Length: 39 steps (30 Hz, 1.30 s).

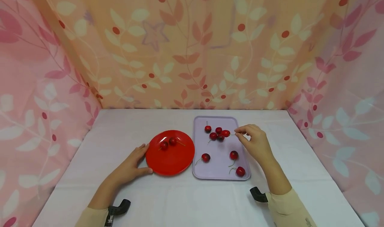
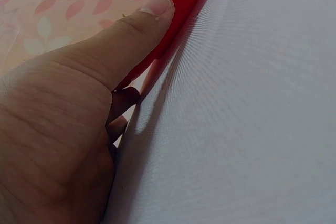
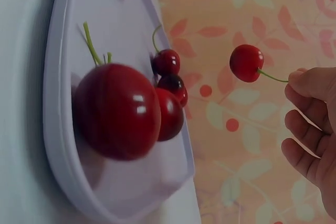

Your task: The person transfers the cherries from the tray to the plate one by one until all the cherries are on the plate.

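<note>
By its thin green stem, my right hand (image 1: 254, 141) pinches a cherry (image 3: 246, 63) between thumb and fingertips, and the fruit hangs out sideways above the lilac tray (image 1: 220, 170). Several more red cherries (image 1: 205, 157) with stems lie on that tray, some bunched toward its far end. At the left, my left hand (image 1: 129, 166) holds the rim of a round red plate (image 1: 172, 162), the thumb (image 2: 157, 9) against its edge and the fingers farther round. Two cherries (image 1: 172, 141) sit on the far part of the plate.
Plate and tray stand side by side, nearly touching, on a white cloth-covered table (image 1: 168, 200). A patterned curtain (image 1: 186, 53) closes off the back, with pink patterned cloth at both sides. Black wrist mounts (image 1: 258, 194) stick out near the sleeves.
</note>
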Each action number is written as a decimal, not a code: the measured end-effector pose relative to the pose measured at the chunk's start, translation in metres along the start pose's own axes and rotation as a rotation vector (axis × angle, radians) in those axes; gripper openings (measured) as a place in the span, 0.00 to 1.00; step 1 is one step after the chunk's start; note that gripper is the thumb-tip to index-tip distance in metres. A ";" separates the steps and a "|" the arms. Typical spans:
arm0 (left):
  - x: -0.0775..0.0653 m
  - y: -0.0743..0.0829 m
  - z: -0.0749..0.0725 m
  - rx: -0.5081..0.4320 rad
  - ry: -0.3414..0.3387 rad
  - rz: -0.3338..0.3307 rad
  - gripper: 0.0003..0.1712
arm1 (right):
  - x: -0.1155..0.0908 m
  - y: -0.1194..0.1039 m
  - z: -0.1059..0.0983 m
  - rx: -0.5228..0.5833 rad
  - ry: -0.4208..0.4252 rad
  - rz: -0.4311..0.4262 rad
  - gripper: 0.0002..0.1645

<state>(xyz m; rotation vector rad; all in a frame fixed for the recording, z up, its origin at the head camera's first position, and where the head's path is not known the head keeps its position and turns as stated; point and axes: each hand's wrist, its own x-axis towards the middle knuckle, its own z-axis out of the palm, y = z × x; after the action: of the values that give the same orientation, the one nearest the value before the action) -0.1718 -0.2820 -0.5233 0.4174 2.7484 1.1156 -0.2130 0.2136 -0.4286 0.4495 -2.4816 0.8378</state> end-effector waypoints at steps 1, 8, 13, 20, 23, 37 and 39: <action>0.000 0.000 0.000 0.000 0.002 0.001 0.63 | 0.001 -0.002 0.002 -0.003 -0.004 -0.010 0.08; -0.002 -0.003 0.002 -0.006 0.014 -0.003 0.62 | 0.012 -0.022 0.021 0.005 -0.055 -0.111 0.09; -0.005 -0.006 0.005 0.001 0.006 -0.007 0.63 | 0.017 -0.036 0.036 0.025 -0.086 -0.140 0.09; -0.003 -0.004 0.003 0.002 0.019 -0.007 0.62 | 0.027 -0.057 0.059 0.071 -0.127 -0.140 0.08; -0.004 -0.004 0.001 0.011 0.014 -0.002 0.63 | 0.029 -0.067 0.071 0.067 -0.148 -0.156 0.07; 0.000 -0.001 -0.003 0.013 0.006 0.021 0.62 | 0.029 -0.101 0.114 0.119 -0.321 -0.115 0.06; -0.001 -0.002 -0.001 0.020 0.004 0.019 0.62 | 0.027 -0.105 0.120 0.112 -0.350 -0.113 0.07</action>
<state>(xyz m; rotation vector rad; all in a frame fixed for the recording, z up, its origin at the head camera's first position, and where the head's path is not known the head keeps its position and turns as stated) -0.1715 -0.2849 -0.5240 0.4450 2.7669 1.0946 -0.2287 0.0538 -0.4472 0.8305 -2.6988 0.9206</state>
